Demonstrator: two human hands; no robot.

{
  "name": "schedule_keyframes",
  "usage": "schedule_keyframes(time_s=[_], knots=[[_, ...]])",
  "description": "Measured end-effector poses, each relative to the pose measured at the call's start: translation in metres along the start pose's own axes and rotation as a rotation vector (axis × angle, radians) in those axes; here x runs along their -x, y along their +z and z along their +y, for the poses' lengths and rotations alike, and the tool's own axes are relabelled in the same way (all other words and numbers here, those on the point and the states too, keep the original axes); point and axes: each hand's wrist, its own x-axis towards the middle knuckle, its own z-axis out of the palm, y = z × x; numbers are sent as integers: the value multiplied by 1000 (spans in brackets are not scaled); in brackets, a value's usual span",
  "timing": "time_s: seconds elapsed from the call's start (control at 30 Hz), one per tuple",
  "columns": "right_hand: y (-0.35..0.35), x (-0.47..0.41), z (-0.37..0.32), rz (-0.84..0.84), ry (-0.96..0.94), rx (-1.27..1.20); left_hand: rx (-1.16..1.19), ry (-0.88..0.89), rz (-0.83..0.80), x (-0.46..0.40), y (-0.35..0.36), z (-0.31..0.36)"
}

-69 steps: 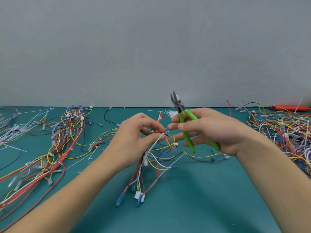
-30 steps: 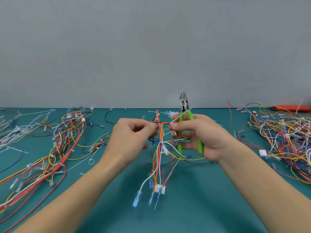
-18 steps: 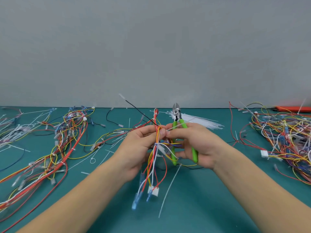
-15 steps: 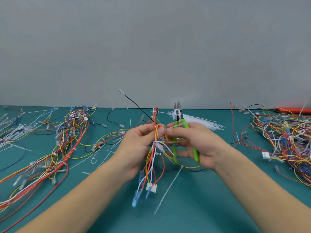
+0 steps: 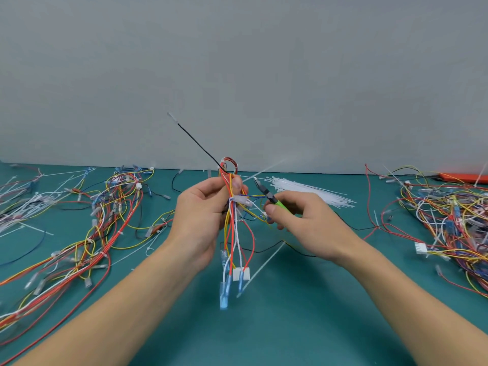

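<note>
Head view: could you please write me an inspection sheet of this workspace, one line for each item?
Surface: teal mat, covering the bench up to the wall.
Job's things: wire bundle held upright, with a white tie round it; green-handled cutters, tips pointing toward the bundle.
Clutter: loose white ties in a pile at the back, right of centre.
Hands: left hand grips the bundle; right hand holds the cutters.
Cables: tangled left heap and right heap of harnesses; a black wire sticks up from the bundle.
Surroundings: grey wall; orange object at the far right, too cut off to identify.
</note>
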Motion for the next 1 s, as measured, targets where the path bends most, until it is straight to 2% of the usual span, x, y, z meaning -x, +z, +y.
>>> schedule_keyframes(time_s=[0.13, 0.3, 1.0], knots=[[-3, 0, 0, 11, -66, 8, 7, 15, 12, 0, 1, 0], [-2, 1, 5, -25, -62, 60, 28, -10, -1, 0, 0, -2], [0, -3, 9, -67, -47, -21, 46, -62, -28, -1, -1, -2]])
